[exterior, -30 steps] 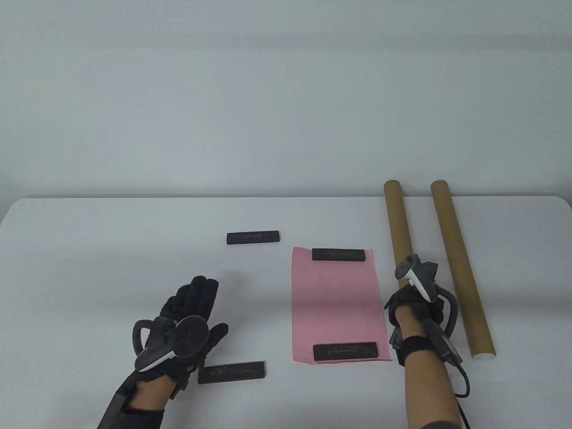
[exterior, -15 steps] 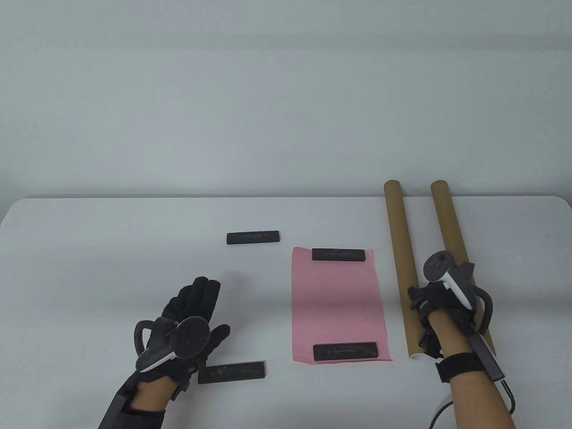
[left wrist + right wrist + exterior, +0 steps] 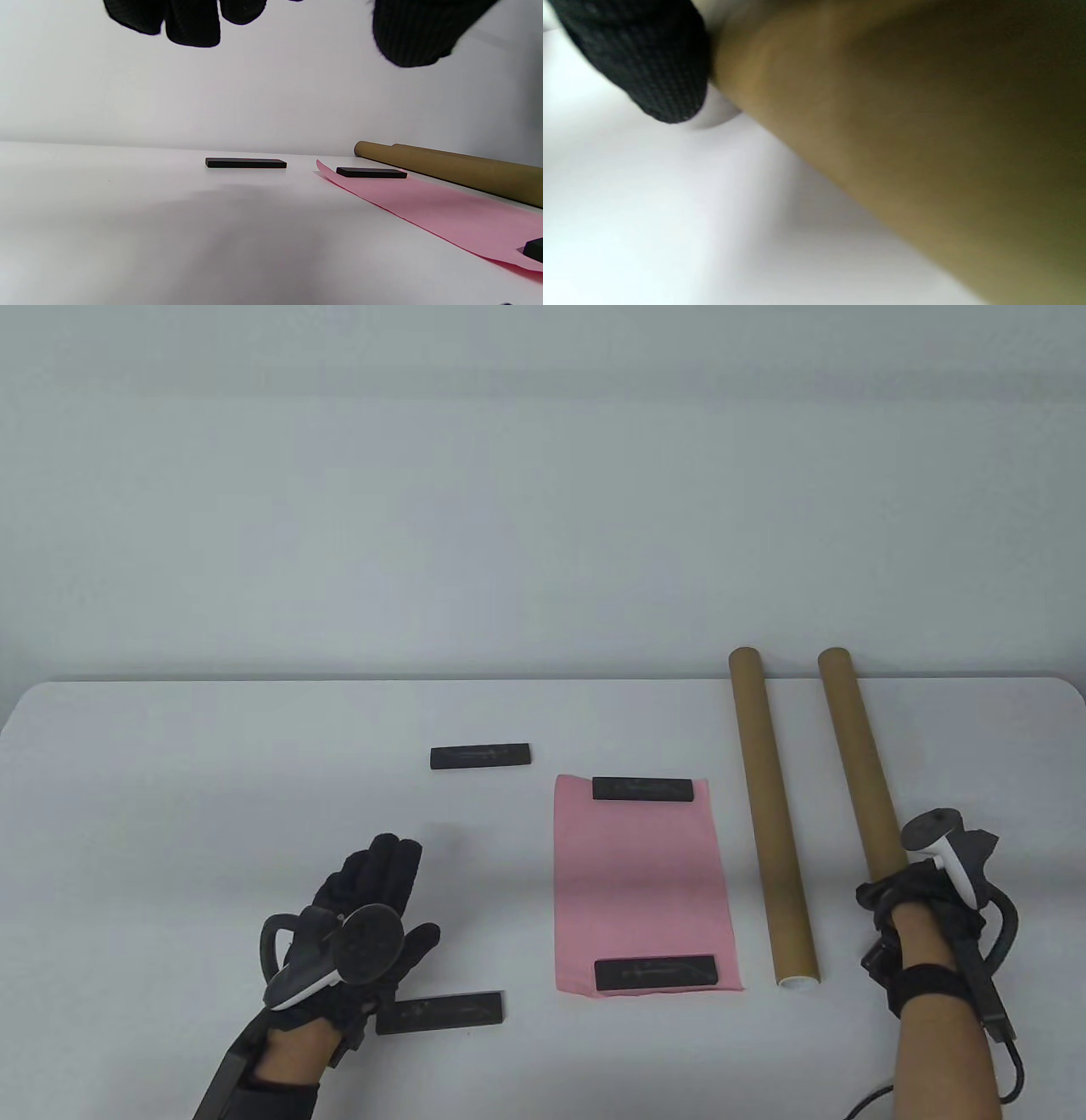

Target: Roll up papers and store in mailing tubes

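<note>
While my left hand (image 3: pixel 373 916) lies flat on the worktop (image 3: pixel 212 780) with its fingers straight and holding nothing, my right hand (image 3: pixel 920 899) sits over the near end of the right mailing tube (image 3: pixel 857 755). From the table view my right grip seems curled over that tube, and the right wrist view shows the brown tube wall (image 3: pixel 903 148) filling the frame with one gloved fingertip (image 3: pixel 653 63) beside it, close to the worktop; whether the fingers truly clamp it I cannot tell.

Just left of that tube lies the left mailing tube (image 3: pixel 768 814), apart from it and free of both hands, its white near end (image 3: pixel 797 982) pointing toward me. Both tubes run away from me to the worktop's far edge.

Between the tubes and my left hand the pink paper (image 3: pixel 640 882) lies flat and unrolled. A black bar (image 3: pixel 643 790) rests across its far edge and another black bar (image 3: pixel 655 973) across its near edge.

Two more black bars lie on the bare worktop: one far bar (image 3: pixel 480 756) beyond my left hand, well apart from the paper, and one near bar (image 3: pixel 441 1012) just beside my left wrist. In the left wrist view my fingertips (image 3: pixel 191 21) hang above the surface.
</note>
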Motion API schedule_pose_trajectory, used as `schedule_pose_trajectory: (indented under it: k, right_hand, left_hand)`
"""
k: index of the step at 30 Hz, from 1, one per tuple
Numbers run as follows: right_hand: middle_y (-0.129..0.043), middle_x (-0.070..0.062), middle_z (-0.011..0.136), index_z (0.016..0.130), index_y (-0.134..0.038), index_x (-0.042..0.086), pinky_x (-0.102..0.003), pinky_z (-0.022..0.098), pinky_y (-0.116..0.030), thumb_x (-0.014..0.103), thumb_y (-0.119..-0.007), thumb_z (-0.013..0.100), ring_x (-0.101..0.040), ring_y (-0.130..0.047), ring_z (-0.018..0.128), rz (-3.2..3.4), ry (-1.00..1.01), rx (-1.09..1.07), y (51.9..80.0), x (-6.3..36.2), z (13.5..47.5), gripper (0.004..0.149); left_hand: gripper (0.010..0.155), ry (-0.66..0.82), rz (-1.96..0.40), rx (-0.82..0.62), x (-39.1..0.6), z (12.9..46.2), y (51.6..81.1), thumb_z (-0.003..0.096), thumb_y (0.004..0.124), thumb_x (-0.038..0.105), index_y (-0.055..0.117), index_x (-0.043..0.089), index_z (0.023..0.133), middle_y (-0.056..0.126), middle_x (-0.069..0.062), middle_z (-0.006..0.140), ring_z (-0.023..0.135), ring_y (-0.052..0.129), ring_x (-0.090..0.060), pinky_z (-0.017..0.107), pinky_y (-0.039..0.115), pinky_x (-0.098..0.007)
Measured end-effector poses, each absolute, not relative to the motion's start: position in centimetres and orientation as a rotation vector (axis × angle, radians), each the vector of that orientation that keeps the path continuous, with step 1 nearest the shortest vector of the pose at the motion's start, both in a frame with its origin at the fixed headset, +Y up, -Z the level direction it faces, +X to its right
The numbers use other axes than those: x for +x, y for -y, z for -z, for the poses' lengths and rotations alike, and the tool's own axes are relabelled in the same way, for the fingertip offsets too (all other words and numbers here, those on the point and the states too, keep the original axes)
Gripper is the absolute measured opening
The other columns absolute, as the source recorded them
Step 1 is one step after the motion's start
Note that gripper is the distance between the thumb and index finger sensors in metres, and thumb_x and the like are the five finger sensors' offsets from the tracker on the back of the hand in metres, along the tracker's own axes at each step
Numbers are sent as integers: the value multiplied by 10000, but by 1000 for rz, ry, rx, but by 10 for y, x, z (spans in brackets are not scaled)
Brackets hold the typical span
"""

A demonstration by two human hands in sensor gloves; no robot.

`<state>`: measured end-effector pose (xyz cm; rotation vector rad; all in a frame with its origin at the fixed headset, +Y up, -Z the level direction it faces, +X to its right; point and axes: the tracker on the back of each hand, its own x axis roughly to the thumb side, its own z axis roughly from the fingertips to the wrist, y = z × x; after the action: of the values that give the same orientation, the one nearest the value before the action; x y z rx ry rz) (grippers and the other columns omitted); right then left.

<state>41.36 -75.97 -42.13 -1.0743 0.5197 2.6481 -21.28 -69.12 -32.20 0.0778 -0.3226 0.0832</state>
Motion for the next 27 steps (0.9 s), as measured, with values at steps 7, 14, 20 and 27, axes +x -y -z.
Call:
schedule_pose_trajectory:
  k: [7,14,20,27]
  right_hand:
    - [-747,-199,921,1056,-584,29,-536,541,-877,456,-926,460,-410,-893,736,-2648,-395,-1138,759,415,422,809]
    - [-754,-179,924,1051,-610,55,-535,493,-931,478,-960,439,-395,-974,707,-2709,-231,-1042,716,409,405,822]
    - [-808,-102,908,1012,-691,149,-477,490,-948,490,-1032,393,-306,-998,674,-3056,160,-721,657,365,368,785]
    - [-827,-5,907,953,-755,289,-582,602,-837,455,-1046,358,-311,-941,757,-3109,863,-197,669,326,314,683]
  left_hand:
    - [933,320,-80,72,-211,322,693,401,711,658,279,243,1117,410,-139,1174,1060,620,-448,732,608,-570]
    - [931,332,-96,63,-209,322,694,400,711,658,284,244,1117,416,-139,1174,1058,626,-446,731,611,-569]
    - [935,336,-124,68,-210,322,693,402,711,656,275,239,1115,418,-137,1173,1059,627,-442,732,611,-568]
    - [902,326,-260,60,-216,322,693,416,710,625,310,216,1114,467,-129,1162,1052,647,-434,729,612,-570]
